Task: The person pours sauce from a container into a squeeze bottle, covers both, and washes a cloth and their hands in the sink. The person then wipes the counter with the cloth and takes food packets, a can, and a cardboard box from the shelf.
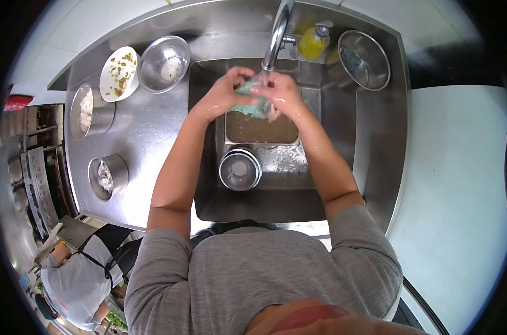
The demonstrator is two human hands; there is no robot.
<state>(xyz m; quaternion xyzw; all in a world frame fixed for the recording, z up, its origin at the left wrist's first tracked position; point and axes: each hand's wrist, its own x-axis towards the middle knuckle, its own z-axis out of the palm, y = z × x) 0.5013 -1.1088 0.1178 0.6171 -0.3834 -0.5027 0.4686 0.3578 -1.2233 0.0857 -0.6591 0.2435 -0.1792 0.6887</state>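
Note:
Under the tap (276,36), a wet pale green cloth (249,108) is bunched between both of my hands; its exact kind is blurred. On its left side, my left hand (223,95) has curled fingers gripping it. My right hand (283,94) grips the other side, with water running over the fingers. Just below the hands, a rectangular metal pan (262,133) of murky brownish water sits in the sink (209,195). Nearer to me in the basin stand round metal bowls (240,169), nested together.
Left on the steel counter are a white bowl with food scraps (119,73), a metal bowl (153,66) and two metal pots (100,114) with pale contents. A yellow soap bottle (313,42) and metal bowl (371,56) stand right. Another person (80,285) works behind left.

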